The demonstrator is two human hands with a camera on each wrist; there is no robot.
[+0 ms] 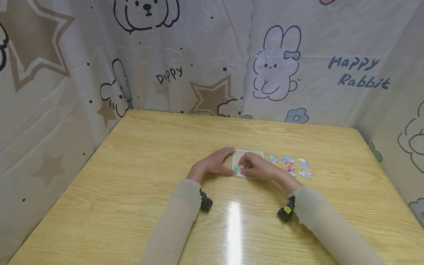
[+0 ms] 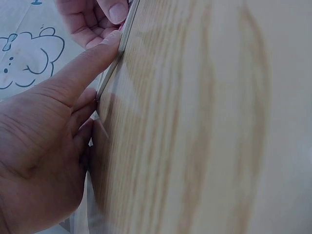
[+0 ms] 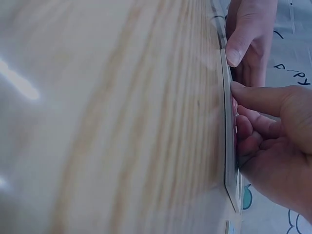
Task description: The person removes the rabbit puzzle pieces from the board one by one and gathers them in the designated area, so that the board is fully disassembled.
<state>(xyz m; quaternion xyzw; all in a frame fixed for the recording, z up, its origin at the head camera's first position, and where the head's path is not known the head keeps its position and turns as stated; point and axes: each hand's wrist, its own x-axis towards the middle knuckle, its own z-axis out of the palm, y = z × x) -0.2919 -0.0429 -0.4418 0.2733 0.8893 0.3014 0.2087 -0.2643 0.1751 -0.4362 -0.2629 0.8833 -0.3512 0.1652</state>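
Apparent step, fitting: your left hand, spread wide, steadies the board; your right hand, curled, pinches a puzzle piece by its near-left corner. Next move calls for pressing flush.

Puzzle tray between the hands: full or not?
Not full: in the head view, the tray is bare beyond the green piece, and loose pieces lie outside it.
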